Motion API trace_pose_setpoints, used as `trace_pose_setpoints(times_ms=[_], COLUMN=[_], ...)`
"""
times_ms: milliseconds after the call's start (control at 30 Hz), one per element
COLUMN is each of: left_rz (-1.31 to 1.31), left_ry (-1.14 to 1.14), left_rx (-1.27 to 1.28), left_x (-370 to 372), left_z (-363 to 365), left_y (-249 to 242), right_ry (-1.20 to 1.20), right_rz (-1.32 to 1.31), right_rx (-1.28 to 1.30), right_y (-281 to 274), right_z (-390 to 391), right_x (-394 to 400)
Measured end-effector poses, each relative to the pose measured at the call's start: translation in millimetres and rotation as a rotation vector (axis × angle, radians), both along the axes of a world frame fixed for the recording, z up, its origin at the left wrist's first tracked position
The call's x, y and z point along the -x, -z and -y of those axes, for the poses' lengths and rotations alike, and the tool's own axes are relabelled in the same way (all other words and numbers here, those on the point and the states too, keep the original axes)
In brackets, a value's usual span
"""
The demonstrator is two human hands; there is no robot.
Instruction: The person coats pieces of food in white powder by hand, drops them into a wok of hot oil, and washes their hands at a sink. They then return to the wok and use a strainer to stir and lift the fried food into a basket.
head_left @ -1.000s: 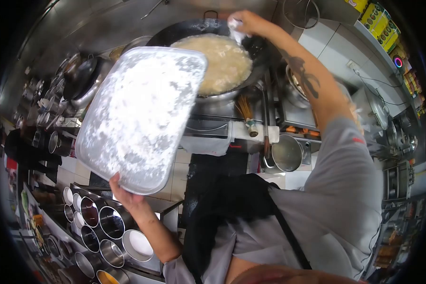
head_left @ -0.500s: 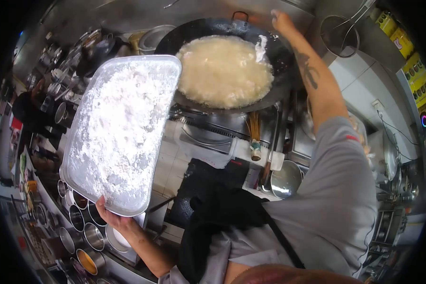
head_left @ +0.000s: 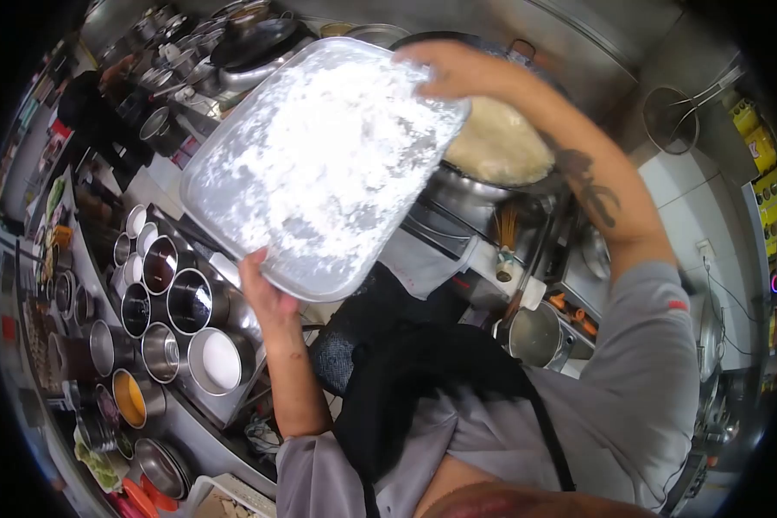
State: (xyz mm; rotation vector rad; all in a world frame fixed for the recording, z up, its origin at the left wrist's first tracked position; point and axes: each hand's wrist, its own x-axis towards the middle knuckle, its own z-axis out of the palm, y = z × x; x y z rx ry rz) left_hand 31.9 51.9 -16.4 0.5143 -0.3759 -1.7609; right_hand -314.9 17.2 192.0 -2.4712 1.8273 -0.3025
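A metal tray [head_left: 220, 177] spread with white powder [head_left: 319, 151] is held up, tilted, in front of me. My left hand [head_left: 270, 298] grips its near edge, thumb on top of the rim. Over the tray's far right corner reaches my right hand [head_left: 445, 71], slightly blurred, thumb and fingers apart with no object showing between them. Behind that corner, a large dark wok holds bubbling pale oil [head_left: 501, 142], partly hidden by the tray and my right forearm.
Steel pots [head_left: 190, 302] with sauces and a white pot of white grains [head_left: 216, 361] stand at left. A bundle of bamboo sticks [head_left: 505, 229] is before the wok. A wire strainer [head_left: 672, 121] hangs right. Another person [head_left: 95, 112] stands far left.
My right hand has come back from the wok's far side to the tray corner. The tray has shifted right in view and now covers part of the wok.
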Motion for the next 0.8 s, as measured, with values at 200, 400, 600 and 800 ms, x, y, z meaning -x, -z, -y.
trace_pose_setpoints(times_ms=[200,400,600,800], left_rz=[-0.021,-0.008,0.091,0.114], left_ry=[0.004,0.056,0.013,0.012], left_rx=[0.018,0.007,-0.002,-0.085], left_x=[-12,-15,-16,-15], left_z=[14,18,14,18], left_y=[22,17,4,6], right_ry=[-0.168,0.303,0.271,0.142], right_rz=[0.020,0.063,-0.009,0.475], right_rx=[-0.057,-0.107,-0.335,-0.307], right_y=[105,84,109,93], right_z=[33,99,111,115], right_x=[-70,-19,-85,-84])
